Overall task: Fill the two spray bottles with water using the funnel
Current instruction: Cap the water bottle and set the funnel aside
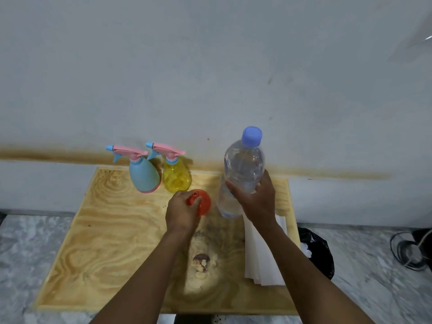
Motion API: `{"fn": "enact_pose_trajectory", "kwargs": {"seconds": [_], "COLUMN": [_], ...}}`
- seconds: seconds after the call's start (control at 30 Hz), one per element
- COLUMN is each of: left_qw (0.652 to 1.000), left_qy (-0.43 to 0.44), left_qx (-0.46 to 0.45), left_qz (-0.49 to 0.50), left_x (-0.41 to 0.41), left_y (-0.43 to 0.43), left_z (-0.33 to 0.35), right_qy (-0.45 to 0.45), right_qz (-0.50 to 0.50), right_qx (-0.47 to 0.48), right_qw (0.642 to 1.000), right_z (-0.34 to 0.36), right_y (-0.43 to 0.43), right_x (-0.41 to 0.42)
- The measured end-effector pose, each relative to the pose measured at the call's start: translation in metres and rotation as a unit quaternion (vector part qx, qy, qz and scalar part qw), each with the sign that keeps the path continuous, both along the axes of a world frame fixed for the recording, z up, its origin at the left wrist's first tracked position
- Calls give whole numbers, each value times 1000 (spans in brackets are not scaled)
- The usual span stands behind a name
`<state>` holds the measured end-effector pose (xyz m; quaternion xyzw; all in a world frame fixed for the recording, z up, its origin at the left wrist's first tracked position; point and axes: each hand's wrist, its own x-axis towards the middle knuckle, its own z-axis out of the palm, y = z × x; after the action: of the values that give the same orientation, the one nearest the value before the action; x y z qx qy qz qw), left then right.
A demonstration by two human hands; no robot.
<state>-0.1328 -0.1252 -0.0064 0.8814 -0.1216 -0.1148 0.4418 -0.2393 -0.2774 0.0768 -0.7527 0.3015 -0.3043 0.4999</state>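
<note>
Hands point(181, 212) point(256, 199) around funnel point(205, 203), water bottle point(243, 163)

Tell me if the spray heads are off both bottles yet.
No, the blue spray bottle and the yellow spray bottle both carry their pink trigger heads.

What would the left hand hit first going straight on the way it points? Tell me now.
Probably the yellow spray bottle, standing just beyond the left hand and the orange funnel it grips; depth is unclear, so it might pass to its right.
</note>
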Motion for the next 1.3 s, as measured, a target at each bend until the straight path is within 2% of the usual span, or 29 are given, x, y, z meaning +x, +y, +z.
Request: {"fn": "enact_pose_trajectory", "kwargs": {"seconds": [0.3, 0.63, 0.9, 1.07, 1.13, 1.23, 1.3], "left_qw": [999, 998, 999, 999, 998, 982, 971], "left_qy": [26, 3, 39, 13, 31, 65, 101], "left_qx": [11, 58, -11, 35, 51, 129, 148], "left_qz": [-34, -25, -21, -27, -35, -121, -155], "left_x": [41, 43, 41, 15, -5, -46, -79], "left_y": [-51, -68, -70, -55, -44, -28, -21], "left_z": [-14, -40, -48, -30, -26, -24, -24], "right_qy": [7, -19, 38, 105, 136, 170, 197], "right_qz": [-76, -85, -53, -35, -35, -30, -28], "right_qx": [29, 35, 16, -26, -37, -37, -37], "right_qw": [997, 996, 998, 994, 989, 984, 979], "right_z": [-7, -12, -9, -14, -20, -37, -52], "right_y": [-24, -35, -36, -36, -35, -31, -27], "right_x": [34, 51, 45, 5, -23, -70, -100]}}
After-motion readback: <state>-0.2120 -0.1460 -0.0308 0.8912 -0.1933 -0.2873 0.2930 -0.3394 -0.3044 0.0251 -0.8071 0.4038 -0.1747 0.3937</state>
